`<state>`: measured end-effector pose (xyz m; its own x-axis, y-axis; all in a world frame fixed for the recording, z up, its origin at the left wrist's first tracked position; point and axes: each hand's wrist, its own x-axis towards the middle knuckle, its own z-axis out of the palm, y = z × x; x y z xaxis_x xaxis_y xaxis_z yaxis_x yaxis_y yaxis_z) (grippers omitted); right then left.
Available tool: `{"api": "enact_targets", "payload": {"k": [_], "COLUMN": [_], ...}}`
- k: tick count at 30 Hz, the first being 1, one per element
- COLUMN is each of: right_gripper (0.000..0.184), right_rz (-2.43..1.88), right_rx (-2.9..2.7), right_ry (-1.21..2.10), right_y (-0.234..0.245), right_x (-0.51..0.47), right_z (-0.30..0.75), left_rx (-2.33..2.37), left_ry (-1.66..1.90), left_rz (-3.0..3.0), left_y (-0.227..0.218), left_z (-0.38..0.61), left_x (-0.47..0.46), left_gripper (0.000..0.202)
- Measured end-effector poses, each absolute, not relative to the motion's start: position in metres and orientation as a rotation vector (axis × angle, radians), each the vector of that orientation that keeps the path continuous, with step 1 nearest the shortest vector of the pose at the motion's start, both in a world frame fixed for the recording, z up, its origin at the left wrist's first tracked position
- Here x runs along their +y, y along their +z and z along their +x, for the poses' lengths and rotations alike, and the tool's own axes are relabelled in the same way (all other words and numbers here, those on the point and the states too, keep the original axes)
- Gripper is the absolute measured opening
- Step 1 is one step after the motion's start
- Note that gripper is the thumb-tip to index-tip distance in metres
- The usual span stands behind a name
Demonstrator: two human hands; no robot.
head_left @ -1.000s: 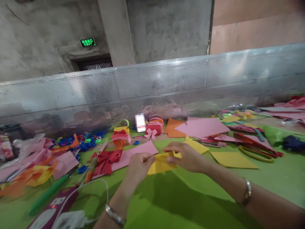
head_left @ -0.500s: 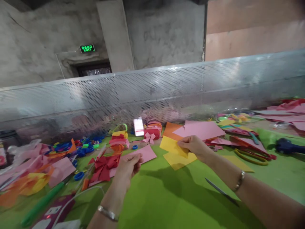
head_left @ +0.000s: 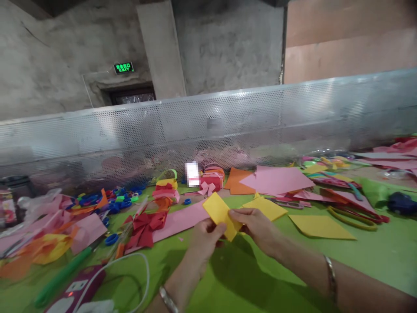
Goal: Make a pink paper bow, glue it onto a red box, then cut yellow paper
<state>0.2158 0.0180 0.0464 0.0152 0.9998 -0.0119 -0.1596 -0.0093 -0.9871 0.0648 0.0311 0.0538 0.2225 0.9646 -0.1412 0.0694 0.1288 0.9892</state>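
Note:
A yellow sheet of paper [head_left: 219,214] is held up at a slant over the green table. My left hand [head_left: 202,244] pinches its lower left edge with the thumb on top. On the opposite edge, my right hand [head_left: 260,227] grips it between thumb and fingers. Behind the right hand lies another yellow sheet [head_left: 269,209], partly hidden by the fingers. One more yellow sheet [head_left: 321,227] rests flat beyond my right forearm. Past my left hand stretches a pink paper strip [head_left: 182,221], beside a red paper bow [head_left: 148,226].
Pink sheets [head_left: 276,179] and an orange sheet [head_left: 239,181] lie at the back. Small paper bags [head_left: 211,180] stand near the perforated metal barrier [head_left: 195,126]. At left are a green-handled tool [head_left: 63,276], a purple power strip [head_left: 76,289] with a white cable, and blue rings [head_left: 111,239].
My right hand has brought the yellow sheet left and nearer to me. My left hand has moved right and taken hold of it too. The dark blade on the table is now out of sight.

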Motion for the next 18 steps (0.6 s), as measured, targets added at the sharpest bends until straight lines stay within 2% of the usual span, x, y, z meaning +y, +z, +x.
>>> {"api": "enact_targets", "payload": {"k": [8,12,18], "right_gripper": [0.021,0.014,0.015], "right_rz": [-1.069,-1.045,-1.001], "right_rx": [-1.240,-1.225,-1.199], "right_ry": [1.264,1.301,1.344], "right_y": [0.0458,0.0478,0.0415], "right_x": [0.0151,0.0143,0.0202], "right_z": [0.2144,0.2147,0.2168], "left_rx": [1.165,1.125,0.934], "left_ry": [0.849,0.847,0.952], "left_rz": [1.302,1.288,1.246], "left_y": [0.0569,0.0553,0.0593], "left_z": [0.0596,0.0590,0.0599], "left_x": [0.0297,0.0300,0.0260], "left_gripper": [0.022,0.027,0.042]}}
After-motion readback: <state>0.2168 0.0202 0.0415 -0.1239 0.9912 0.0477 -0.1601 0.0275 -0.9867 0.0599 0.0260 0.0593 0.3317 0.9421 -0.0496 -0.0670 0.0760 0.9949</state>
